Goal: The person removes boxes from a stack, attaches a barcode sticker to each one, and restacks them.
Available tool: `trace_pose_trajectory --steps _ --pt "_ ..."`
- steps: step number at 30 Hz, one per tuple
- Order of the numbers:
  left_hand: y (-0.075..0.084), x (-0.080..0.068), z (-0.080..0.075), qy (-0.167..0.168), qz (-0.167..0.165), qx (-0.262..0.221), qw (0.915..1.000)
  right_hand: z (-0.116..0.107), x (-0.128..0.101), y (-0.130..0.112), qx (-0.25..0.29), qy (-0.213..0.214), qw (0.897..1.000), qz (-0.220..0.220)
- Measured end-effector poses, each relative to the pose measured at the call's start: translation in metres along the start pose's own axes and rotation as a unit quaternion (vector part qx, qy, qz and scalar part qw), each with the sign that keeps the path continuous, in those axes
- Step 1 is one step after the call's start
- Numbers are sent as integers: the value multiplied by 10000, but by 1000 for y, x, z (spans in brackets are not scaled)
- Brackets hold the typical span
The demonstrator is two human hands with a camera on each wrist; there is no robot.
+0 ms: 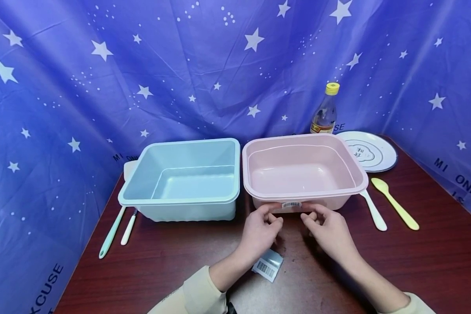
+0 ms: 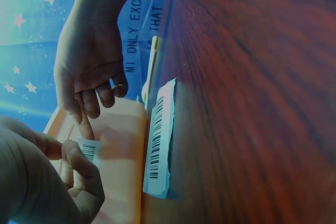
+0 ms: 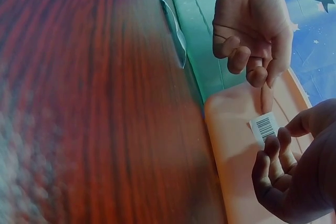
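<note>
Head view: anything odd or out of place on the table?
A loose barcode label lies crumpled on the table between the forearms. A second small barcode sticker sits on the pink tub front wall, at both hands' fingertips. No spills.

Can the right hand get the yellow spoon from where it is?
Probably yes. The yellow spoon lies in the open on the table, to the right of the right hand. Only the white spoon lies between them, flat and easy to pass over.

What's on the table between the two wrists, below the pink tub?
A loose barcode label lies flat on the bare wood, beside the left hand and apart from the right hand; the head view shows it.
</note>
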State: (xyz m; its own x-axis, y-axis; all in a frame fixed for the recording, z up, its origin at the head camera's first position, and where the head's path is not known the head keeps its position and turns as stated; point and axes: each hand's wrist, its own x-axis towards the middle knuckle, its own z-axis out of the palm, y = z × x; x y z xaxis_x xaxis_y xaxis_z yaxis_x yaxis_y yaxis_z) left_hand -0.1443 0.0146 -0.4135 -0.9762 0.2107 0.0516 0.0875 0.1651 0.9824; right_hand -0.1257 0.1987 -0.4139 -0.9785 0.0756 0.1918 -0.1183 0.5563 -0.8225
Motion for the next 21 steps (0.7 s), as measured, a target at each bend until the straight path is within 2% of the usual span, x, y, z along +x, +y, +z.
trace_pose_trajectory --steps 2,6,8,10,12,15,19,21 --pt "0 -1 0 40 104 123 9999 0 0 0 -4 -26 10000 8" --pt "-1 -1 -1 -343 142 294 9989 0 1 0 71 -77 9999 63" --pt "-2 0 -2 -546 107 354 9978 0 2 -1 456 -221 9984 264" --pt "-2 0 -2 -639 56 345 9973 -1 3 -2 1171 -424 9901 640" --pt "-2 1 -2 -664 46 368 9971 -2 4 -3 2008 -594 9711 1143" --pt "-2 1 -2 -691 52 419 9967 -5 5 -3 3134 -761 9279 1871" --pt "-3 1 -2 -713 53 425 9965 -7 5 -1 3988 -959 8790 2433" --pt "-3 1 -2 -730 43 401 9965 -7 5 -1 4178 -971 8661 2568"
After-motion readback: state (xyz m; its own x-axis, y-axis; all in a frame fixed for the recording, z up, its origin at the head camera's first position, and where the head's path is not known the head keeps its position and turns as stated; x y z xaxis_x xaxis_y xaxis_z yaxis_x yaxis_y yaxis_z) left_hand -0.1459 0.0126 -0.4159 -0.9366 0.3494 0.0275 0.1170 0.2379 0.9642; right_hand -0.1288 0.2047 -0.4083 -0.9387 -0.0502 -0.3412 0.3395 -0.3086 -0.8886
